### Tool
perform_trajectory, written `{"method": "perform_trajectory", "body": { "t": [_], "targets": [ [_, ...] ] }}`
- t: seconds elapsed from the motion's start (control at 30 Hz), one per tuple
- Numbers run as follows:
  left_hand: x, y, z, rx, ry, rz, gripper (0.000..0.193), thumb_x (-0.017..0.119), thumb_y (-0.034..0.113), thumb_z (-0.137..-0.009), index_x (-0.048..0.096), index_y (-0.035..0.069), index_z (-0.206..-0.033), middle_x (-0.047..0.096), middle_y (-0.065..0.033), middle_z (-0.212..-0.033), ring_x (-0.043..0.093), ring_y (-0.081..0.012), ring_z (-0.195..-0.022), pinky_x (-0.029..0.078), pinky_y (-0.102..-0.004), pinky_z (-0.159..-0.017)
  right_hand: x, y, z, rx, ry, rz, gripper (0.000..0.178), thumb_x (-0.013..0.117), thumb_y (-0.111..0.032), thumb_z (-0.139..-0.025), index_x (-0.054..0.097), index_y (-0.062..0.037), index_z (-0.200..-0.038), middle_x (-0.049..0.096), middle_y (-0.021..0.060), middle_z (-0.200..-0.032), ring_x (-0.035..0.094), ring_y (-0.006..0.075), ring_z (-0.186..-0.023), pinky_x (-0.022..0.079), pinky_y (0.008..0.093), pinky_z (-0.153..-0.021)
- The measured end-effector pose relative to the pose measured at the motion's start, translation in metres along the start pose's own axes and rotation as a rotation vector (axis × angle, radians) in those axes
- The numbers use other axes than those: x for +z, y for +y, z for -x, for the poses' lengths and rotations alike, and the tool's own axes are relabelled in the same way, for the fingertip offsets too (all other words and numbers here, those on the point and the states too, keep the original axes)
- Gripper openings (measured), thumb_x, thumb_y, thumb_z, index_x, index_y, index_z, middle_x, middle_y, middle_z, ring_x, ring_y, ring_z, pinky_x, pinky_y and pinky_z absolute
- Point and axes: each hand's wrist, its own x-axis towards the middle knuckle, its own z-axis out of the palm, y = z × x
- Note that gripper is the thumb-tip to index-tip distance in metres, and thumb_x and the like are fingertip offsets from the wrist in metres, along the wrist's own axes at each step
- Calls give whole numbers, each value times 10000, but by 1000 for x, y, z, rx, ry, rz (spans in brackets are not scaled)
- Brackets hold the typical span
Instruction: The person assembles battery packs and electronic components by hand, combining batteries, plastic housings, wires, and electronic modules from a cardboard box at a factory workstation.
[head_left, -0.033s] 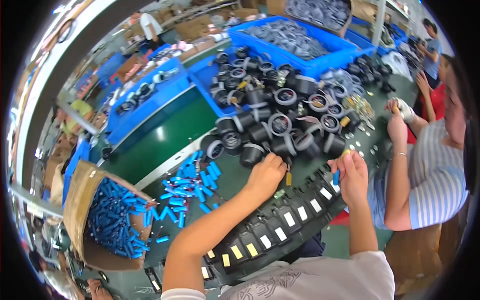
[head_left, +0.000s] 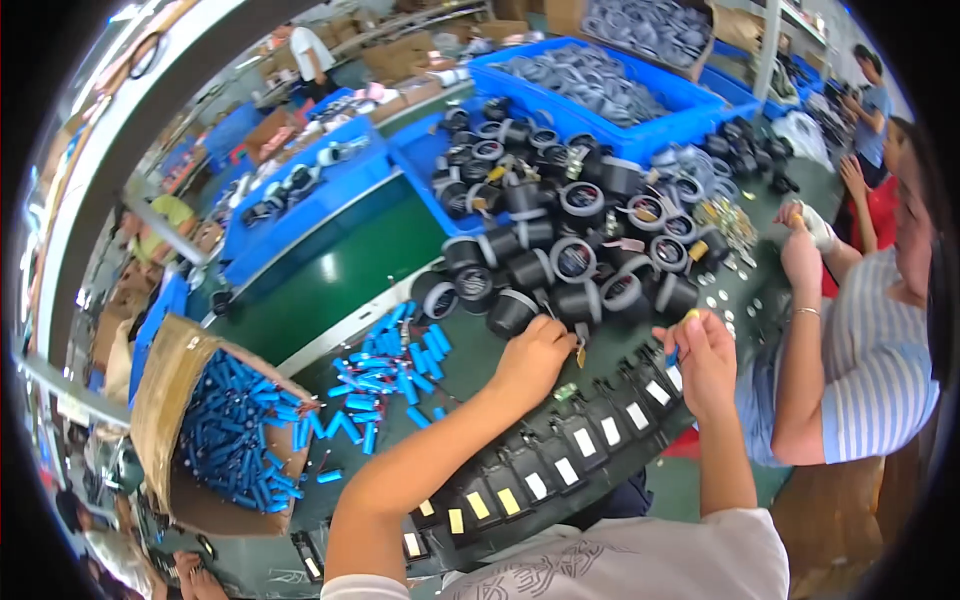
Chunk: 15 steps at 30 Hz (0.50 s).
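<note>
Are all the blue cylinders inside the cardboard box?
No, many blue cylinders lie loose on the table beside the cardboard box.

No wording is legible. Round labels (head_left: 574,258) with pale marks face out from black cups (head_left: 512,312) toward one o'clock, too small to read. White stickers (head_left: 584,442) and yellow stickers (head_left: 477,505) sit on black cases (head_left: 524,462) toward five o'clock; the shirt's (head_left: 680,555) dark print (head_left: 565,562) is unclear.
</note>
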Motion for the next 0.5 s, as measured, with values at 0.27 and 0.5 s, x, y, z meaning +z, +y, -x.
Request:
{"method": "perform_trajectory", "body": {
  "t": [0.27, 0.5],
  "targets": [
    [-63, -18, 37, -760, 126, 904, 260, 672, 64, -845, 641, -16, -1091, 662, -49, -780, 599, -80, -657, 509, -225, -597, 72, 28, 1, 165, -332, 219, 163, 605, -105, -898, 578, 17, -1003, 611, 17, -841, 569, 79, -743, 465, 234, -659],
    [-75, -27, 58, -694, 213, 1062, 225, 654, -26, -827, 663, -31, -1052, 684, -119, -961, 662, -158, -799, 554, -263, -732, 121, 59, 0, -262, -467, 603, 142, 607, -66, -874, 556, 4, -986, 544, 45, -779, 505, 94, -695, 427, 252, -612]
  ]
}}
